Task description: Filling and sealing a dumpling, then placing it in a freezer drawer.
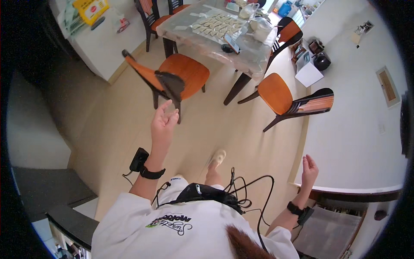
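My left hand is raised in front of me with its fingers loosely curled and apart, holding nothing. In the picture it overlaps the legs of a wooden chair with an orange seat; whether it touches them I cannot tell. My right hand hangs out at the right side, empty, its fingers a little apart. A black strap with a small device is on my left forearm, and another strap is on the right one. Further ahead, rows of uncooked dumplings lie on a dining table under a clear plastic cover.
A phone and plastic bags are on the table. A second chair stands angled at the right. A white counter with a yellow packet runs along the left. Black cables loop from my waist bag.
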The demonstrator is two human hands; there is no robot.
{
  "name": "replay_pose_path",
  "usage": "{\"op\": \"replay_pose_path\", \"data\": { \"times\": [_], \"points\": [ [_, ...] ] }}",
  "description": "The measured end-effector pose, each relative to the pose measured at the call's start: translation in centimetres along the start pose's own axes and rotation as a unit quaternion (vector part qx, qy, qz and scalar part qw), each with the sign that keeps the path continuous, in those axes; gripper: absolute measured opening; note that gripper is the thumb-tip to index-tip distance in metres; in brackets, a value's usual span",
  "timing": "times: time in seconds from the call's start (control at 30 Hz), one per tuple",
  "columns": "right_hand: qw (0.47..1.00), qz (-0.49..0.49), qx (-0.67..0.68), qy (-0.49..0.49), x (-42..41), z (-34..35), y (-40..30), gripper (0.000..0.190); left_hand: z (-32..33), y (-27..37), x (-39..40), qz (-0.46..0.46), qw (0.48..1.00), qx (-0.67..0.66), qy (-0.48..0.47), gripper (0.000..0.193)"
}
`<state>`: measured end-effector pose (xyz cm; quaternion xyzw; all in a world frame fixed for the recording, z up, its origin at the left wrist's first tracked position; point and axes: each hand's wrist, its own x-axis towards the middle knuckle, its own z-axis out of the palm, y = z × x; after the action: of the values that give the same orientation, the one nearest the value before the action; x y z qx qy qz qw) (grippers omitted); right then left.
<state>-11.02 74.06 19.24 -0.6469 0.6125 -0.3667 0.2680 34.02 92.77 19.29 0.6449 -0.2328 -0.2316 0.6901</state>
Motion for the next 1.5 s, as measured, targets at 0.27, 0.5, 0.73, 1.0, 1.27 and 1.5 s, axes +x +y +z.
{"op": "replay_pose_path", "data": {
  "times": [0.27,0.5,0.73,1.0,1.27,1.5],
  "points": [
    [0.977,-0.162,-0.079,-0.113,25.8,11.0,-5.6,0.027,10.2,-1.8,12.8,-0.096,0.988,-0.092,0.083,0.041],
    [0.948,-0.224,-0.019,-0.227,42.0,27.5,-12.0,0.028,17.3,-0.6,20.4,-0.132,0.963,-0.207,0.113,0.038],
    [0.912,-0.232,-0.004,-0.337,50.4,43.6,-15.8,0.026,22.6,-3.2,32.2,-0.219,0.924,-0.287,0.127,0.035],
    [0.825,-0.316,-0.038,-0.467,56.1,58.3,-18.1,0.026,24.2,-7.7,43.2,-0.272,0.910,-0.263,0.170,0.033],
    [0.695,-0.425,-0.176,-0.553,59.1,67.4,-19.3,0.047,23.8,-12.2,50.1,-0.293,0.907,-0.254,0.165,0.027],
    [0.607,-0.492,-0.172,-0.600,61.6,70.7,-17.6,0.045,24.7,-13.9,55.0,-0.300,0.920,-0.217,0.132,0.026]
  ]
}}
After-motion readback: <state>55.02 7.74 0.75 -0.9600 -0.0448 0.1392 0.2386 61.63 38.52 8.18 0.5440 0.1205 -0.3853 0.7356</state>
